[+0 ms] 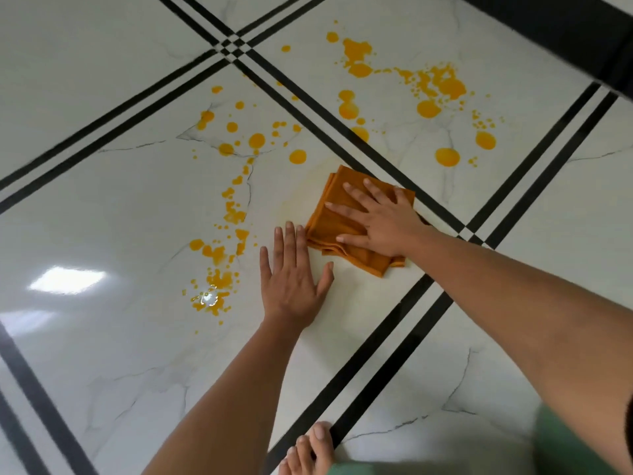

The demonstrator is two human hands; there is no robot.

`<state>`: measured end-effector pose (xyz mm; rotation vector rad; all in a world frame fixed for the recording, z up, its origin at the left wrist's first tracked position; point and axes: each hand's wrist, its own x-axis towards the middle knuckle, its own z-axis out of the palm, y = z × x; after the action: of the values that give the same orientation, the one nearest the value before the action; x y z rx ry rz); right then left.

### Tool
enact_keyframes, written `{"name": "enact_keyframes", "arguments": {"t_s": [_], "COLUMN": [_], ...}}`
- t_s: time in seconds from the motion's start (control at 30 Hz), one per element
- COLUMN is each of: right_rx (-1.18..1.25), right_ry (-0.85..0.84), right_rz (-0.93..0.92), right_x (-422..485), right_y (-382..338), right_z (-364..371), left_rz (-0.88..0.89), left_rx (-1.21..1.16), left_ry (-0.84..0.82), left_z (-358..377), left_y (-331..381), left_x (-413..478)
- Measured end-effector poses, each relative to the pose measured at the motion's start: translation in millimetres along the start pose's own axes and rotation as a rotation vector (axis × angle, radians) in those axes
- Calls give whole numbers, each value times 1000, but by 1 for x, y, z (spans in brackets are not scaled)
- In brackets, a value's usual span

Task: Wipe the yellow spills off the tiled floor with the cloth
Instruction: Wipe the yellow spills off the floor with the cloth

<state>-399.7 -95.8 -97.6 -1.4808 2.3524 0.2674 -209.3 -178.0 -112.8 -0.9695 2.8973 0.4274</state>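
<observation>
A: Entry, floor (102, 207): white marble-look tiles with paired black border lines. Where is the cloth (346, 231)?

B: Folded orange cloth, lying flat on the central tile, close to that tile's right-hand border lines. Right hand (380, 221) is pressed on top of it, palm down, fingers spread, not gripping (flat pressure only).

A: Left hand (293, 275)?

B: Flat on the bare floor just beside the cloth's near-left edge, fingers extended, holding nothing. Fingertips sit very near the cloth; contact cannot be resolved.

A: Yellow spills (236, 204)?

B: One trail of drops and blotches runs down the central tile, left of both hands. A second cluster (442, 87) covers the tile beyond the border lines, toward the far right. A faint yellowish smear shows on the floor around the cloth's far-left side.

A: Other?

B: Bare toes (313, 447) at the bottom edge, on a black line.
</observation>
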Motion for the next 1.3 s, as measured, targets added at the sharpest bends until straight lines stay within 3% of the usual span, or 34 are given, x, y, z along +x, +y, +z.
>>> {"name": "enact_keyframes", "arguments": {"t_s": [0.1, 0.23, 0.33, 0.47, 0.67, 0.83, 0.93, 1.0, 1.07, 1.17, 1.2, 1.3], "right_rx": [86, 53, -34, -78, 24, 97, 161, 248, 332, 358, 362, 324], "right_ry": [36, 56, 48, 74, 154, 204, 313, 391, 428, 451, 443, 381], "right_rz": [-28, 18, -27, -55, 16, 36, 105, 198, 293, 377, 380, 343], "right_x": [-3, -14, -12, -7, -13, -35, -38, -36, -35, -33, -31, -25], "right_y": [27, 81, 120, 160, 224, 274, 300, 316, 328, 341, 345, 354], "right_z": [-10, -16, -21, -27, -19, 0, 7, 10, 12, 18, 19, 20], "left_rz": [41, 93, -97, -214, 158, 6, 348, 457, 347, 8, 11, 425], "left_rx": [-25, -4, -52, -35, 181, 144, 190, 257, 264, 138, 136, 282], "left_ry": [38, -83, -202, -93, -122, -99, -106, -110, -116, -3, -10, -139], "left_z": [-10, -11, 9, 24, 34, 31, 48, 49, 45, 43, 47, 51], "left_y": [24, 70, 106, 131, 166, 203, 238, 239, 243, 275, 285, 284], "left_x": [26, 57, 75, 109, 141, 203, 168, 177, 225, 267, 261, 226]}}
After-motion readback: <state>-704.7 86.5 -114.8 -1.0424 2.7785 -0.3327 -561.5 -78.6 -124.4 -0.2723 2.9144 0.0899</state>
